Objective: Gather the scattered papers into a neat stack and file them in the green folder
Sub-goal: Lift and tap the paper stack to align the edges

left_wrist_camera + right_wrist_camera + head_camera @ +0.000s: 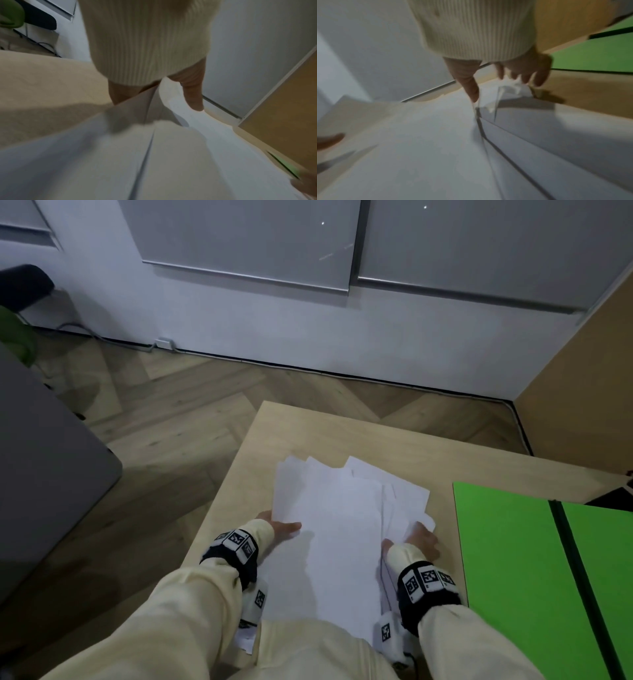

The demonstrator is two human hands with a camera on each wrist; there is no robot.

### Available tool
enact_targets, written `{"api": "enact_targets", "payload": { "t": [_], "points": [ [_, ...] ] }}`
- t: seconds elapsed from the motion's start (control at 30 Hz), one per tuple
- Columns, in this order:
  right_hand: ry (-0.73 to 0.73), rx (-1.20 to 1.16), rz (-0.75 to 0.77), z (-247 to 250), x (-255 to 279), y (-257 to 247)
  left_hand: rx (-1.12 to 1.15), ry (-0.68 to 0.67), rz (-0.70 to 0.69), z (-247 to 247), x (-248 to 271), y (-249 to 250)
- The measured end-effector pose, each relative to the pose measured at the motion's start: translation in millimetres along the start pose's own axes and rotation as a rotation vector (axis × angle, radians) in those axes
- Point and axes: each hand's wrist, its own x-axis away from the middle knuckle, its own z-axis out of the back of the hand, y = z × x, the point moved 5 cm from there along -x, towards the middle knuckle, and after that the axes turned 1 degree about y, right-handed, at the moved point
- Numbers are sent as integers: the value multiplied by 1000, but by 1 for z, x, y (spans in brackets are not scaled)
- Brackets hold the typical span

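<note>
The white papers [337,529] lie as a loose, uneven pile on the light wooden surface [308,436], between the two hands. The left hand [279,527] holds the left edge of the pile: its thumb lies on top of the sheets, and in the left wrist view the other fingers [120,94] go under the paper edge, so this hand grasps the papers. The right hand [423,539] is at the right edge of the pile. In the right wrist view its thumb presses down on the top sheet, and its curled fingers [539,75] close on a crumpled corner of the sheets, so it also grasps the papers. The far ends of the sheets fan out beyond both hands, with several corners not aligned. The green folder [513,559] lies open and flat on the surface, just to the right of the right hand and not touching the papers; a dark spine line runs through it. Both wrists carry black bands with square markers, over cream sleeves [191,604].
</note>
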Motion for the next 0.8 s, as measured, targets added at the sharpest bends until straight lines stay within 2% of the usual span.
{"api": "enact_targets", "payload": {
  "t": [0.07,0.13,0.2,0.3,0.4,0.43,0.5,0.57,0.63,0.7,0.73,0.8],
  "points": [
    [67,-103,-190,9,5,19,-52,28,5,0,-3,-3],
    [44,-222,-265,10,2,28,-72,38,11,-2,-4,-5],
    [-15,-293,-234,8,-4,28,-124,50,29,-6,-3,-6],
    [-160,-469,-264,3,-11,28,-196,45,27,-11,2,0],
    [-228,-529,-257,-11,-46,53,-222,47,-29,-10,5,11],
    [-209,-509,-262,-2,-42,53,-203,65,-58,-7,5,15],
    [-195,-439,-191,15,-29,47,-192,94,-87,0,9,21],
    [-271,-460,-61,29,-3,29,-161,120,-101,10,11,26],
    [-348,-545,-14,23,0,29,-94,133,-93,18,12,29],
    [-439,-361,28,29,25,10,-83,136,-91,21,18,31],
    [-436,-277,45,33,32,4,-56,124,-106,19,19,32],
    [-297,-246,42,41,27,-4,28,83,-167,14,24,37]
  ]
}}
